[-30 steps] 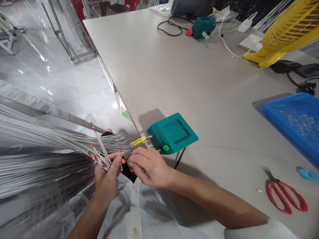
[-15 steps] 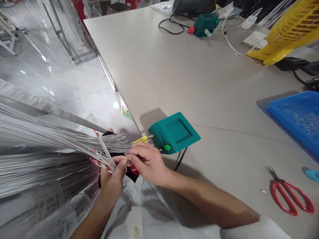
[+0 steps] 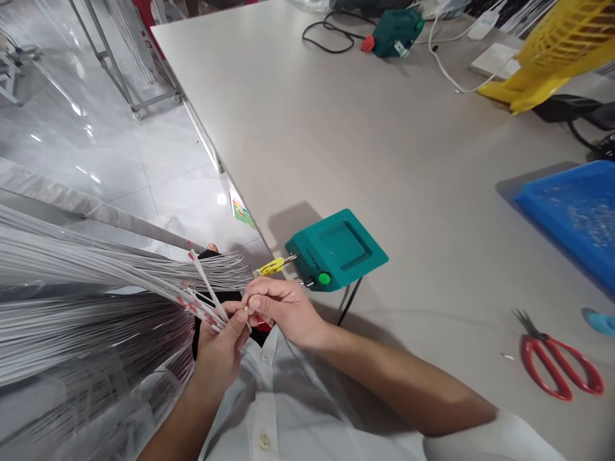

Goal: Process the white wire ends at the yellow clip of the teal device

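Note:
My left hand (image 3: pixel 220 346) is closed round the ends of several thin white wires with red tips (image 3: pixel 202 301), which fan out from a large bundle of white wires (image 3: pixel 72 282) to the left. My right hand (image 3: pixel 283 308) pinches the end of one wire at my left thumb. Just beyond the hands, a teal box with a green button (image 3: pixel 336 250) sits at the table's edge, with a yellow-handled probe (image 3: pixel 273 264) sticking out of its side.
Red-handled scissors (image 3: pixel 560 365) lie at the right on the grey table (image 3: pixel 384 141). A blue tray (image 3: pixel 574 221) sits behind them, a yellow basket (image 3: pixel 557 51) and a second teal box (image 3: pixel 394 31) with cables at the far end. Shiny floor and metal racks lie left.
My right hand has drawn back from beside the teal box to my left hand and now pinches a wire end there. The view has shifted slightly.

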`<action>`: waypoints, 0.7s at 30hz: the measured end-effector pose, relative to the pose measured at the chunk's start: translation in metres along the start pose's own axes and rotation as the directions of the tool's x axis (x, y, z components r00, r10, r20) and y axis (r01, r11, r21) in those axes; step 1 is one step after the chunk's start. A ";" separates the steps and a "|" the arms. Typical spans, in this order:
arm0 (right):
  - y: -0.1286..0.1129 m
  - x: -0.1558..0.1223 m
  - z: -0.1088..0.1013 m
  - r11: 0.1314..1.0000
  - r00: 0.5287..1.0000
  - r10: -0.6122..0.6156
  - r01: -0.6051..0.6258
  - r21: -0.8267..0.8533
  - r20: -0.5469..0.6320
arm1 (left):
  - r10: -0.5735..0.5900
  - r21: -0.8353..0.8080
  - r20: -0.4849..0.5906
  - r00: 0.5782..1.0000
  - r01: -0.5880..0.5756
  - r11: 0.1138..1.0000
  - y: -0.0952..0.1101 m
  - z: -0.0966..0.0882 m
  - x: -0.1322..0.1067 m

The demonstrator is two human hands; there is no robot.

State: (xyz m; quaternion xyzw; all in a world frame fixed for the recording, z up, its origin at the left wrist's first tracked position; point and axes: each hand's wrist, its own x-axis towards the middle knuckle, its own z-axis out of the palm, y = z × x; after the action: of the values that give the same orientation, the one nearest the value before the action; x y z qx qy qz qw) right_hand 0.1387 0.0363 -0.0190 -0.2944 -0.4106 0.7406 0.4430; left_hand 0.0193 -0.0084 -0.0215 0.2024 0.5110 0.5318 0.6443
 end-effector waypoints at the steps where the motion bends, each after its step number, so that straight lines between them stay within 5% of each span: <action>1: 0.000 0.000 0.001 1.000 1.000 0.000 0.000 0.017 0.001 | -0.001 -0.002 -0.008 1.000 0.001 1.000 0.001 0.001 0.000; 11: -0.006 0.001 0.000 0.996 0.997 0.049 -0.045 -0.078 0.056 | -0.042 -0.011 0.032 0.999 0.042 0.999 0.001 -0.003 0.001; 14: -0.010 -0.001 0.001 0.958 1.000 0.014 -0.006 -0.286 0.025 | -0.061 0.008 0.039 0.997 0.061 0.998 0.000 -0.006 0.002; 16: -0.014 -0.004 0.002 0.803 0.994 -0.104 0.072 -0.592 -0.020 | -0.063 0.022 0.035 0.997 0.062 0.998 -0.001 -0.006 0.002; 18: -0.017 -0.008 0.002 0.537 0.972 -0.235 0.151 -0.830 0.025 | -0.060 0.030 0.023 0.998 0.059 0.998 -0.002 -0.005 0.002; 19: -0.018 -0.010 0.001 0.430 0.959 -0.274 0.183 -0.884 0.065 | -0.061 0.030 0.019 0.998 0.061 0.998 -0.002 -0.004 0.002; 21: -0.019 -0.013 -0.002 0.352 0.949 -0.300 0.209 -0.912 0.102 | -0.065 0.023 0.016 0.998 0.065 0.998 0.000 -0.003 0.002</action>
State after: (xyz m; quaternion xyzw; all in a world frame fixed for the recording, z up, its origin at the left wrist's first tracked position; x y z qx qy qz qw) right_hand 0.1535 0.0304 -0.0025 -0.4513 -0.7701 0.3025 0.3343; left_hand 0.0165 -0.0072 -0.0241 0.1972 0.5179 0.5030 0.6632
